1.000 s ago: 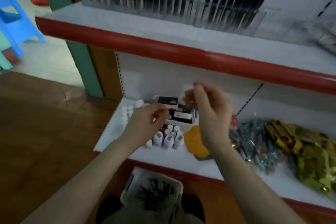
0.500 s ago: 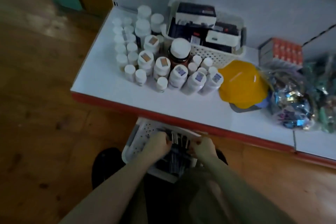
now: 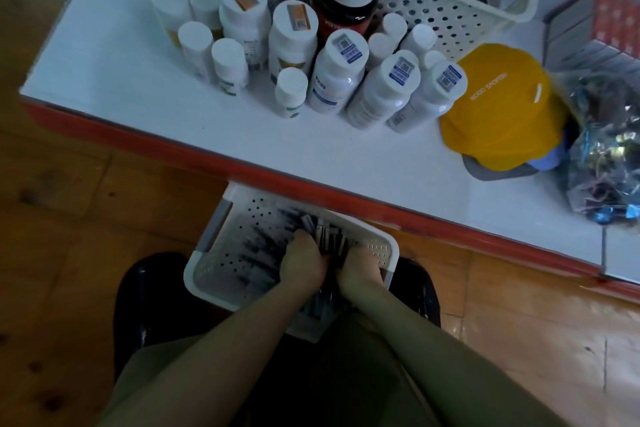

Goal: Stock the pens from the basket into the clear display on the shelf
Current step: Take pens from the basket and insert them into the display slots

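A white perforated basket (image 3: pixel 221 253) sits on a dark stool below the shelf edge, with black pens (image 3: pixel 263 239) lying loose inside. Both hands are down in it. My left hand (image 3: pixel 303 263) and my right hand (image 3: pixel 360 270) close from either side around a bundle of pens (image 3: pixel 329 239) whose grey ends stick up between them. The clear display is out of view.
The white shelf (image 3: pixel 138 107) with a red front edge carries several white bottles (image 3: pixel 336 73), a white basket of boxes (image 3: pixel 450 17), a yellow cap (image 3: pixel 502 107) and a bag of wrapped items (image 3: pixel 606 149). Wooden floor lies to the left and right.
One second ago both hands were raised in front of the shelf. They have dropped into the basket and closed on a bundle of pens, and my view has tilted down.
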Motion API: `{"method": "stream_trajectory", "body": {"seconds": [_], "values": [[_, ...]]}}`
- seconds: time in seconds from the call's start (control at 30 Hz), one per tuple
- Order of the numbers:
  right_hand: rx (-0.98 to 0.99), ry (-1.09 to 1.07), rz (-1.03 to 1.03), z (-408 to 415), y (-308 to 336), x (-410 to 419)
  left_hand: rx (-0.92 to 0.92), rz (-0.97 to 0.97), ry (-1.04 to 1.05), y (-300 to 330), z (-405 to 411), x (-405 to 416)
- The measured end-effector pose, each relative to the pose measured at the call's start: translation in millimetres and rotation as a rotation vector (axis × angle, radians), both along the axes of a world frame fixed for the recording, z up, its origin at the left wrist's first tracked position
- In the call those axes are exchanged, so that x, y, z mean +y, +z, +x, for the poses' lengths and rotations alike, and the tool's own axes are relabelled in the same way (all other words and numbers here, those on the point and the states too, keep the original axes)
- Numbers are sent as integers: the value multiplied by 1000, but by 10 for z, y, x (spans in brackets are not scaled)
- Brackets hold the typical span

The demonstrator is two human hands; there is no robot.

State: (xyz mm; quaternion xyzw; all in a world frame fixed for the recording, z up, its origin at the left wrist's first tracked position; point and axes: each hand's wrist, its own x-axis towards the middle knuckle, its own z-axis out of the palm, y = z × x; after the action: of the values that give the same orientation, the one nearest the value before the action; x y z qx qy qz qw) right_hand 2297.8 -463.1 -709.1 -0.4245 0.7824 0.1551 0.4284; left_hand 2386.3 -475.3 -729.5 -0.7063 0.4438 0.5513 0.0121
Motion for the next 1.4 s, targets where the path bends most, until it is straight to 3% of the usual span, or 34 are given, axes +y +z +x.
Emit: {"method": "stream_trajectory", "body": {"seconds": [0.27,0.47,0.6,0.93,1.2,1.4], "values": [[-112,-112,19,-4,25,-42,54,-65,-112,88,225,-20],[-336,-106,-203,-11,574,1,199,-83,-50,652,374,14],[-457,-254,-295,-43,1157,45,244,-243,-53,1319,493,59],[-980,-890,-724,-9,3058,12,396,-602,-9,3351,648,146],[-1106,-810,-982,-56,4583,312,510,-860,-45,4950,552,615],[-1092,-711,-1152,-154,5484,681,549,-932,-83,5696,501,1027]]}}
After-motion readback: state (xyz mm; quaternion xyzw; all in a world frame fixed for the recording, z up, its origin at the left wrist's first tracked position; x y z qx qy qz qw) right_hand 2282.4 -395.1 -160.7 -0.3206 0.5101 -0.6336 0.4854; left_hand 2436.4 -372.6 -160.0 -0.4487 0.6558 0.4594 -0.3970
